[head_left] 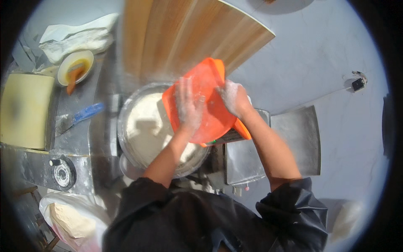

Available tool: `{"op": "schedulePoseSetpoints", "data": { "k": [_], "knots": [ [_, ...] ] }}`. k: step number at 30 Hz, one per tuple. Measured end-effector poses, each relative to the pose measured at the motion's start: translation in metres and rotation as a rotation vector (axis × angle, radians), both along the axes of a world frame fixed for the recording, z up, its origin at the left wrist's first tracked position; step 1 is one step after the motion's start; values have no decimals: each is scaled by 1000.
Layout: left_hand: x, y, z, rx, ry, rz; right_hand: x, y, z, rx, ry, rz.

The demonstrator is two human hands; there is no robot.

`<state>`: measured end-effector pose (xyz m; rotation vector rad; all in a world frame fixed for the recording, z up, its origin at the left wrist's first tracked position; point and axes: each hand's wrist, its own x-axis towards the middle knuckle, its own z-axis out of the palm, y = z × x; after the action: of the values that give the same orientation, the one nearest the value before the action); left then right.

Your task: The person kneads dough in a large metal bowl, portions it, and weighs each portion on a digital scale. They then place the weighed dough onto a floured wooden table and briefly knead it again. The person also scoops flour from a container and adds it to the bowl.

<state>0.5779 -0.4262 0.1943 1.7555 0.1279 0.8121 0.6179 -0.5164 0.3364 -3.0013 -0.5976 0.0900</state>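
An orange plastic scoop or basin, dusted with flour, is held tilted over the right part of a large round metal bowl. My right hand, white with flour, grips its right rim. My left hand lies flat against the scoop's surface, fingers extended and slightly blurred. Pale flour fills the bowl's visible part, with shadows falling across it. The scoop and my left forearm hide the rest of the bowl.
Left, a metal worktop carries a blue-handled scraper, a bowl of yellow liquid with an orange-handled brush, and a pale yellow slab. An opened flour sack stands lower left. Wooden panel ahead; metal trays right.
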Motion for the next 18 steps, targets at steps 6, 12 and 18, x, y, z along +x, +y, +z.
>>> {"op": "schedulePoseSetpoints", "data": {
  "k": [6,12,18],
  "knots": [
    [-6,23,-40,317,-103,-201,-12,18,-3,129,102,-116],
    [-23,2,-41,29,279,-123,-21,22,5,247,-23,-167],
    [-43,-6,-16,112,-54,-301,-23,4,15,429,37,-362]
  ]
}}
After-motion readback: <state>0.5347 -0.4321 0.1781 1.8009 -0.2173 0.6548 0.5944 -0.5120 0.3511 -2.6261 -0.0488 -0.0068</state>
